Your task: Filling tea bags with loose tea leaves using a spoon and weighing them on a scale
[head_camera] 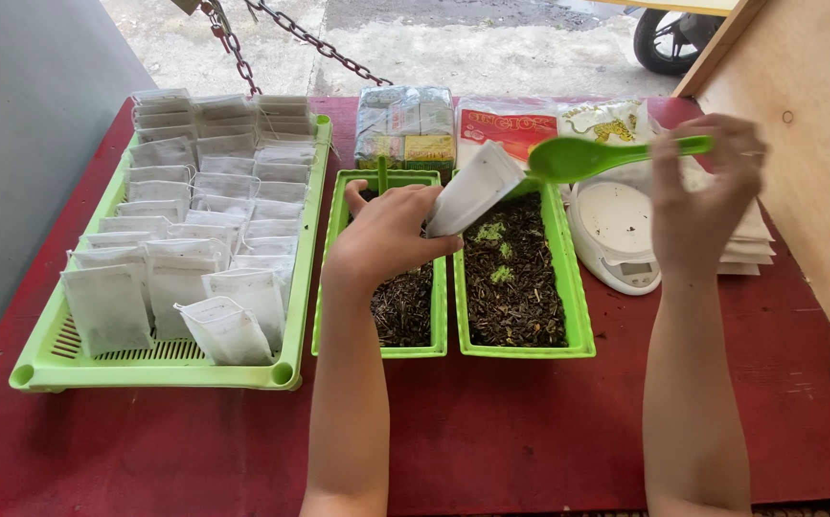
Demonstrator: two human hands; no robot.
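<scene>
left grip clasps a white pouch; right grip pinches a green spoon at its mouth.

Tray of bags lies left of two troughs, scale right.

Red counter beneath the hands. Grey wall well to the left of them. Pale plywood panel close on the right. Beyond, bare concrete ground in daylight; rusty chain hanging across it; dark wheel at the far right.
</scene>
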